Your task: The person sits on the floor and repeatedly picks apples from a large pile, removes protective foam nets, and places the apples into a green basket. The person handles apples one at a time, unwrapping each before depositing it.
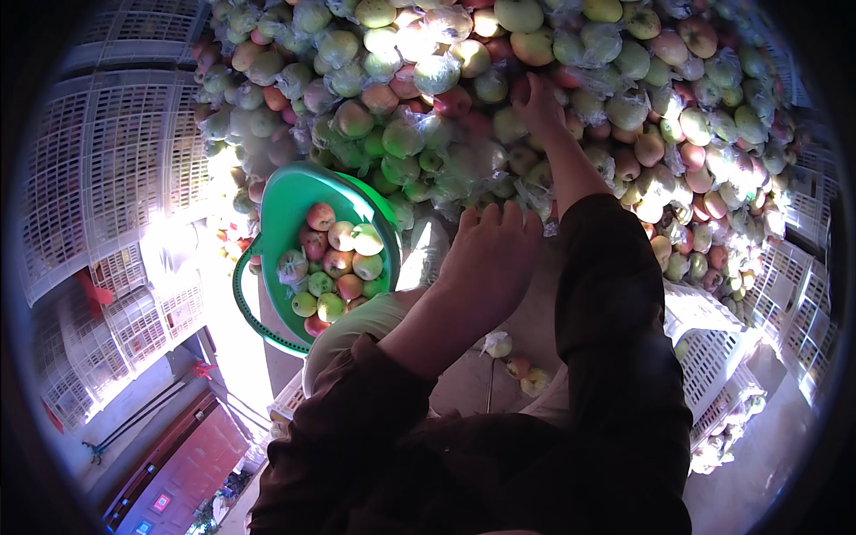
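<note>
My right hand (543, 107) reaches into a large heap of apples (401, 137), many of them in clear plastic bags. Its fingers curve around a dark red apple (519, 88), partly in shadow. Nearer to me, my left hand (491, 261) is curled with its back towards me, in front of the heap's lower edge. Whatever may be inside its fingers is hidden. Left of that hand stands a green plastic bucket (284, 200), tilted in view, holding several unbagged apples (338, 263) and a bagged one (292, 267).
White plastic crates (124, 140) are stacked at the left. More crates (712, 361) stand at the right. Between my legs, a few loose apples (525, 374) lie on the floor (468, 388). The bucket's handle (239, 294) hangs out to the left, beside my knee (361, 321).
</note>
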{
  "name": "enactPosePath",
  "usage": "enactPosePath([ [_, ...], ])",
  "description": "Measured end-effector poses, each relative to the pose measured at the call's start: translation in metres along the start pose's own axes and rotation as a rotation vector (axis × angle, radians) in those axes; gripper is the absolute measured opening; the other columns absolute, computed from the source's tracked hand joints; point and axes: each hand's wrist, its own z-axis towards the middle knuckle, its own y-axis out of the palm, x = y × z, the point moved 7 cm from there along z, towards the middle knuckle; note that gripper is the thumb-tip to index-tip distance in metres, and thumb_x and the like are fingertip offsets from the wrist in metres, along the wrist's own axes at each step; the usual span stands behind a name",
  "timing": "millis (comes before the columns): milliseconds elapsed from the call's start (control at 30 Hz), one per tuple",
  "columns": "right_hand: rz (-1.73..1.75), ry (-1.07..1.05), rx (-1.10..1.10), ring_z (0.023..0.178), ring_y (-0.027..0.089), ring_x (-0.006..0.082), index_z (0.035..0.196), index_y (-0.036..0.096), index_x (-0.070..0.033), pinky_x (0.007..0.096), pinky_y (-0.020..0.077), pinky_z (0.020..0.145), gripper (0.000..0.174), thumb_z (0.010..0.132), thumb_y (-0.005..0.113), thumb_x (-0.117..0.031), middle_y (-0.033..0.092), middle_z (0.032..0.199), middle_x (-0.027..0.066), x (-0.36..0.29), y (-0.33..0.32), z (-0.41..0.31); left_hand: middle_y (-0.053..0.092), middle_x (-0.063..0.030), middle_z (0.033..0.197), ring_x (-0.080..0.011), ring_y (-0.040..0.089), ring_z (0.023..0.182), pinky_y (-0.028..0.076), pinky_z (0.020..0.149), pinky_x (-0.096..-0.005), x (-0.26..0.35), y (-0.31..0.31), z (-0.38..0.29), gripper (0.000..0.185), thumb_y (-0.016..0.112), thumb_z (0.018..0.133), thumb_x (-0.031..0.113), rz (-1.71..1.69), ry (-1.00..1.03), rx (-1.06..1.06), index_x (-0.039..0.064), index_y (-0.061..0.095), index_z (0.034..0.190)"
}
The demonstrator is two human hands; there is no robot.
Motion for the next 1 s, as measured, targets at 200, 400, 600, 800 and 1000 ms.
enactPosePath([
  [200,-0.134,0.005,-0.072,0.112,0.052,0.0374,0.135,0.035,-0.014,0.0450,0.0469,0.091,0.070,0.076,0.069,-0.031,0.038,0.133,0.0202,-0.007,-0.013,0.004,0.052,-0.0122,0.088,-0.0290,0.055,0.089,0.043,0.079,-0.0406,-0.009,-0.008,0.003,0.021,0.059,0.073,0.009,-0.005,0.001,0.006,0.003,0.050,0.091],
  [400,-0.066,-0.148,-0.207,0.109,0.054,0.0360,0.125,0.041,-0.015,0.0462,0.0477,0.088,0.067,0.070,0.076,-0.031,0.047,0.123,0.0174,-0.017,0.001,0.009,0.057,-0.0151,0.098,-0.0289,0.058,0.096,0.044,0.086,-0.0404,-0.016,-0.012,0.010,0.025,0.056,0.077,0.007,0.044,-0.070,-0.118,0.000,0.053,0.101],
  [600,-0.020,0.039,-0.085,0.104,0.057,0.0356,0.119,0.044,-0.011,0.0454,0.0483,0.085,0.062,0.068,0.075,-0.029,0.057,0.113,0.0173,-0.008,-0.006,0.004,0.056,-0.0163,0.100,-0.0297,0.058,0.096,0.044,0.085,-0.0406,-0.029,-0.017,0.006,0.026,0.056,0.076,0.006,-0.017,-0.118,-0.098,0.000,0.052,0.101],
  [800,-0.026,0.012,-0.193,0.109,0.055,0.0370,0.123,0.044,-0.015,0.0460,0.0487,0.086,0.064,0.070,0.076,-0.031,0.055,0.120,0.0154,0.002,0.014,0.009,0.057,-0.0166,0.099,-0.0297,0.058,0.094,0.045,0.083,-0.0401,-0.029,-0.019,0.009,0.026,0.056,0.076,0.007,-0.012,-0.122,-0.106,0.000,0.052,0.100],
  [1000,0.700,0.139,-0.317,0.100,0.060,0.0250,0.126,0.044,-0.016,0.0371,0.0511,0.074,0.064,0.071,0.077,-0.027,0.058,0.114,0.0039,0.018,-0.001,-0.001,0.057,-0.0184,0.097,-0.0312,0.059,0.092,0.048,0.078,-0.0405,-0.043,-0.027,0.016,0.023,0.056,0.077,0.008,-0.104,-0.203,-0.061,0.000,0.051,0.098],
])
